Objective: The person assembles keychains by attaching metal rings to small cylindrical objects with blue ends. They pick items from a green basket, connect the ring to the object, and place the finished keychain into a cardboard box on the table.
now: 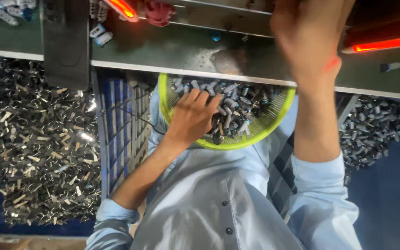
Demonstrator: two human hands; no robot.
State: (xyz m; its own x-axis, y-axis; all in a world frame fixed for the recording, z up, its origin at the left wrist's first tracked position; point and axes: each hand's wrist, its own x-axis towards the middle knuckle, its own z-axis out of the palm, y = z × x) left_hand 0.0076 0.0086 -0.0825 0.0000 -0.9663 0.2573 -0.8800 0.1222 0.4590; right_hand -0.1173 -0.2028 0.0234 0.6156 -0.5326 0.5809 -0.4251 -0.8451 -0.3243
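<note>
left hand (191,115) lying fingers down in a yellow-green basket (274,121) of small grey metal parts (237,104), grip cannot be told, right hand (309,39) blurred over the workbench (163,48), grip unclear too

Basket (274,122) of small parts (237,104) on lap, under bench edge (186,71), loose heaps (33,148) either side

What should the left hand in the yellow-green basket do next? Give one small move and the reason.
Probably close the fingers on one small grey part and lift it out. The left hand lies palm down on the heap of small grey parts in the yellow-green basket on the lap, fingers spread among them, nothing visibly gripped. The right hand is already up at the bench.
</note>
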